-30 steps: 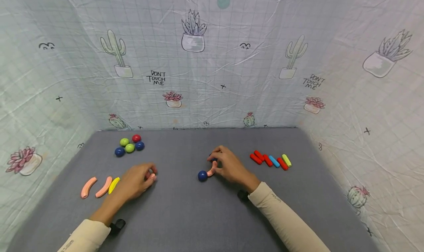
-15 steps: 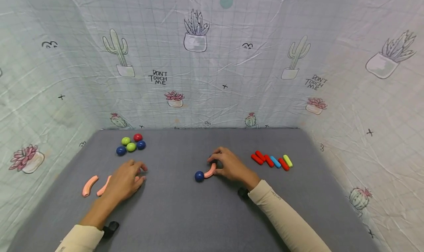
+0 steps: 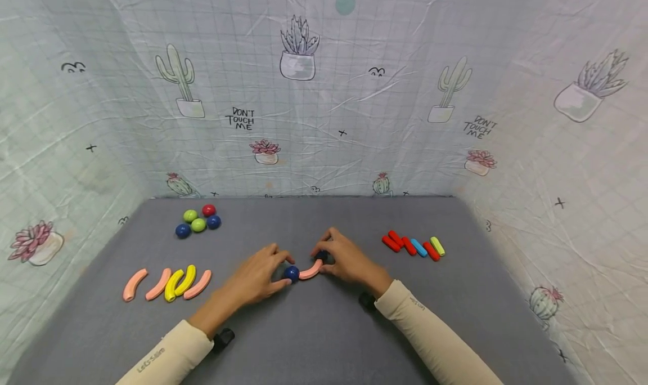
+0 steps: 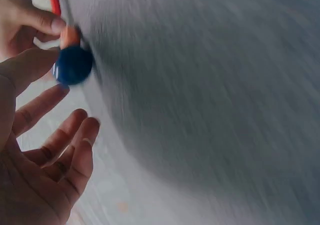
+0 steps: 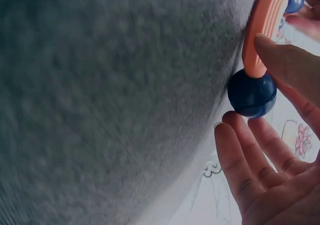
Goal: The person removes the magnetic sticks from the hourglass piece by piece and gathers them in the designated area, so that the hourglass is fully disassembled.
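A curved pink rod [image 3: 310, 271], ridged in the right wrist view, has a dark blue ball at each end. At the left ball [image 3: 291, 273], the thumb and index finger of my left hand [image 3: 258, 275] pinch from two sides; its other fingers are spread. My right hand [image 3: 346, 258] grips the rod near the right ball [image 5: 252, 93], with the thumb laid on the rod. In the right wrist view, that hand's fingertips curl just under the ball. Part of the right ball is hidden by the hand in the head view.
Pink and yellow curved rods [image 3: 158, 285] lie at the left of the grey table [image 3: 304, 340]. Behind them sit green, blue and red balls [image 3: 198, 224]. Short red, blue and yellow-green rods [image 3: 409, 246] lie to the right. Patterned cloth [image 3: 324, 103] walls the back and sides.
My left hand lets go of a pink rod beside the yellow ones at the left, then moves right to the left ball. The right hand shifts the joined piece slightly left and nearer.
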`<act>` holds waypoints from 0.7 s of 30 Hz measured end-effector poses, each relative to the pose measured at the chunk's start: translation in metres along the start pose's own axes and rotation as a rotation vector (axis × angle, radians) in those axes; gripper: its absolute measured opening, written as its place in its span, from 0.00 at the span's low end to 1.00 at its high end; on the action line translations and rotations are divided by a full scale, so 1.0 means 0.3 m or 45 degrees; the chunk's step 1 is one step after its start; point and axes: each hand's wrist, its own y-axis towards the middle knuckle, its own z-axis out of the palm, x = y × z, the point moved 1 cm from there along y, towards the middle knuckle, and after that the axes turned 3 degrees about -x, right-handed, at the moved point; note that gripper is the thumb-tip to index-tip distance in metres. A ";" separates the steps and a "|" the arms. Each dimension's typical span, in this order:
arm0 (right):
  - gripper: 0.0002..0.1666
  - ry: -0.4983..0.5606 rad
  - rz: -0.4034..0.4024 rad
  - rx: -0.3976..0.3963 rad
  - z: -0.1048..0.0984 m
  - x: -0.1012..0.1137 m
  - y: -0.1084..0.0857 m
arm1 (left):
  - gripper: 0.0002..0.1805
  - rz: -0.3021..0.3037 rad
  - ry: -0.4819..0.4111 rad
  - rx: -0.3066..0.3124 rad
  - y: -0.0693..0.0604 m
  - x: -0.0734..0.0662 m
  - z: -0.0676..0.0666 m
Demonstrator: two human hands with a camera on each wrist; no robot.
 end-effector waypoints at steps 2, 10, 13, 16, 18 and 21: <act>0.18 -0.001 -0.014 -0.009 0.004 0.006 -0.004 | 0.18 0.042 -0.001 0.022 0.018 -0.016 0.022; 0.14 0.007 -0.036 -0.009 0.006 0.024 -0.021 | 0.10 0.073 -0.007 0.034 0.045 -0.029 0.069; 0.14 -0.009 -0.026 0.003 0.004 0.026 -0.028 | 0.10 0.048 -0.014 0.024 0.045 -0.018 0.075; 0.15 -0.025 -0.012 0.023 0.005 0.027 -0.037 | 0.10 0.034 -0.027 0.004 0.044 -0.001 0.072; 0.15 -0.024 -0.005 0.034 0.005 0.030 -0.043 | 0.10 0.021 -0.035 -0.009 0.042 0.017 0.064; 0.17 0.002 0.000 0.043 0.004 0.035 -0.053 | 0.10 -0.012 -0.041 -0.033 0.040 0.056 0.043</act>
